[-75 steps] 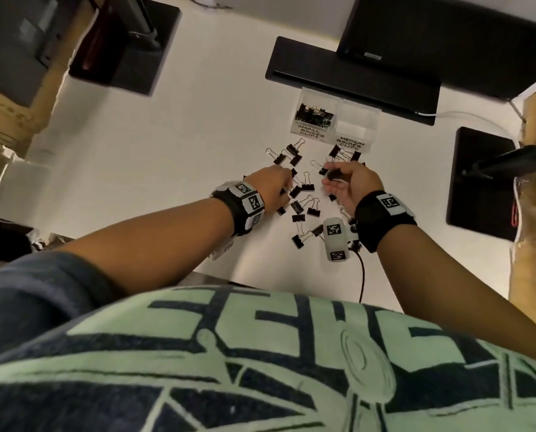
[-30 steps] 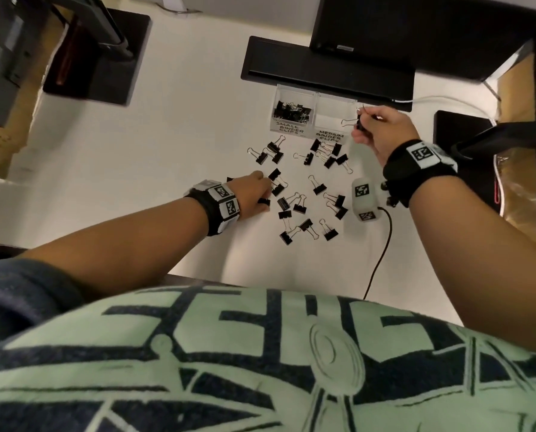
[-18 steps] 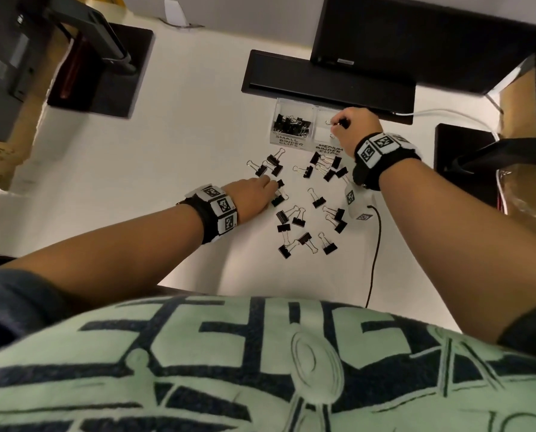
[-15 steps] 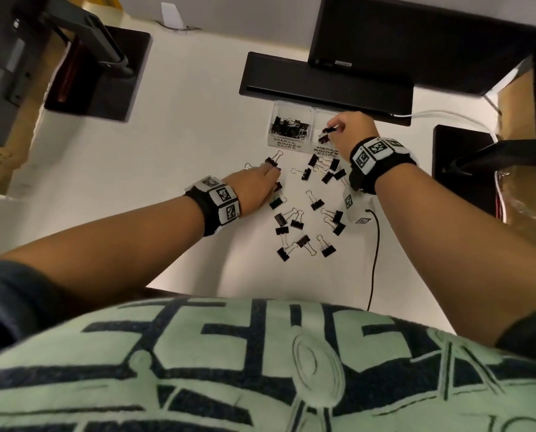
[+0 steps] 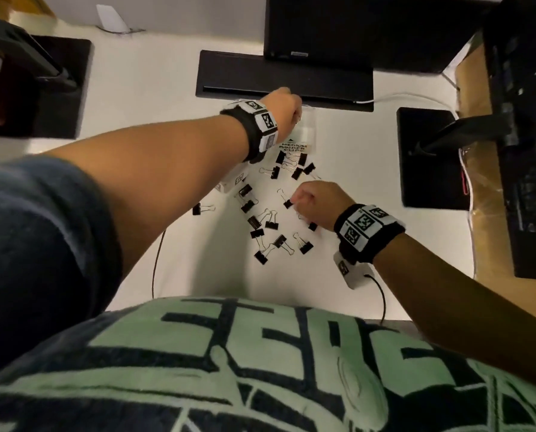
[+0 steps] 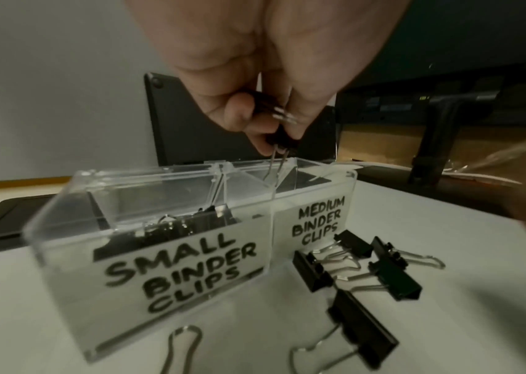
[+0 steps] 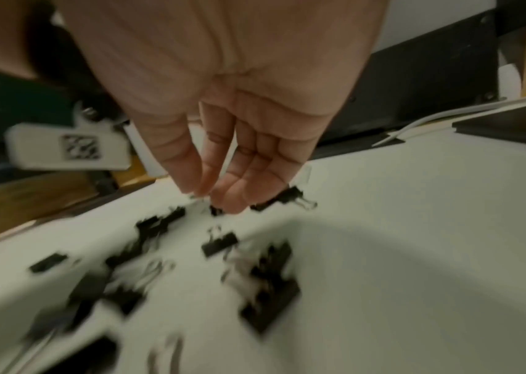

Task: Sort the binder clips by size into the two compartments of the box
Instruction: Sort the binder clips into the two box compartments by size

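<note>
**Clip sorting: left hand at the box, right hand at the loose clips**

The left hand (image 6: 274, 76) is raised over the clear plastic two-compartment box (image 6: 159, 253), which stands on the white table (image 5: 173, 145) in front of a flat black monitor base (image 5: 285, 76). Its fingers (image 6: 232, 113) are curled and pinch small black binder clips (image 6: 282, 138); one clip's wire handles hang down to the box rim, at about the divider between the compartments. Which compartment they hang over cannot be determined.

The compartment labelled "SMALL BINDER CLIPS" (image 6: 178, 268) holds a heap of black clips. The adjoining one, labelled "MEDIUM BINDER CLIPS" (image 6: 317, 225), shows none through its walls.

The right hand (image 5: 318, 201) is low over the scattered black binder clips (image 5: 266, 226) on the table, nearer the person than the box. Its fingers (image 7: 223, 182) point downward, close together and loosely bent, tips just above or at one clip. Motion blur prevents telling whether anything is gripped.

Several larger clips (image 6: 380, 268) lie just in front of the medium label.
</note>
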The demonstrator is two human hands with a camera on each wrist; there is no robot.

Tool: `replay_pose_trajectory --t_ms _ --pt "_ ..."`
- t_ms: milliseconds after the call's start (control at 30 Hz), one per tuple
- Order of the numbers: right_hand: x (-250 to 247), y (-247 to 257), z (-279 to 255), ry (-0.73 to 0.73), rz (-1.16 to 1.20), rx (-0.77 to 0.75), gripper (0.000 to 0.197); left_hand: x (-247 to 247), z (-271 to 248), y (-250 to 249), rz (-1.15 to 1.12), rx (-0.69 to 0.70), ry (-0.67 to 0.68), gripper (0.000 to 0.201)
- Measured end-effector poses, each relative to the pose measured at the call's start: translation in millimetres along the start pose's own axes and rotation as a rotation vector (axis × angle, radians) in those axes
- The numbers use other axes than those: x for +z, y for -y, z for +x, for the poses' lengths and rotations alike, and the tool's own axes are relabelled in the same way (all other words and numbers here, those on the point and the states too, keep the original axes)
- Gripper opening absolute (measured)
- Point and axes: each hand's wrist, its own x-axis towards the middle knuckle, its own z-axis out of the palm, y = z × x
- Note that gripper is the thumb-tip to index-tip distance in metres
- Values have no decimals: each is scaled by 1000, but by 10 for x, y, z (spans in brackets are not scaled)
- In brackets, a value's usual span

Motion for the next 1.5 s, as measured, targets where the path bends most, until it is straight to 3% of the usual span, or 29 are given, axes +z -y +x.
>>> replay_pose_trajectory --t_ms 133,200,367,567,700,767,867,1033,1200,1267,1400,1500 --pt "204 -169 -177 140 -159 -20 9 100 115 -68 93 -26 110 27" --pt "259 -230 -226 162 -211 -42 18 145 105 -73 107 -27 129 30" --pt "319 -266 -284 175 -287 -80 37 204 -59 -33 -6 -11 11 31" --pt "395 -284 -251 121 -289 -93 30 261 -653 -23 -92 9 -146 22" --pt "465 -270 -203 78 -295 -153 29 464 -1213 -23 -91 25 106 16" --pt "469 -240 -185 42 -235 -162 28 535 -1442 -58 -24 33 237 16" --pt "443 -185 -181 -44 -35 -110 25 661 -1696 -97 113 9 331 22" --pt "402 -100 -194 -117 562 151 18 907 -1964 -58 116 -49 341 42" --pt "430 17 -225 -33 777 229 18 968 -2064 -41 84 -24 284 31" --pt "476 33 -240 4 617 173 10 961 -2091 -14 63 -30 265 32" --pt "597 -6 -260 38 -53 -26 22 918 -2089 82 -131 -125 215 30" --pt "683 -21 -274 48 -228 -104 30 872 -2055 170 -227 -194 158 21"
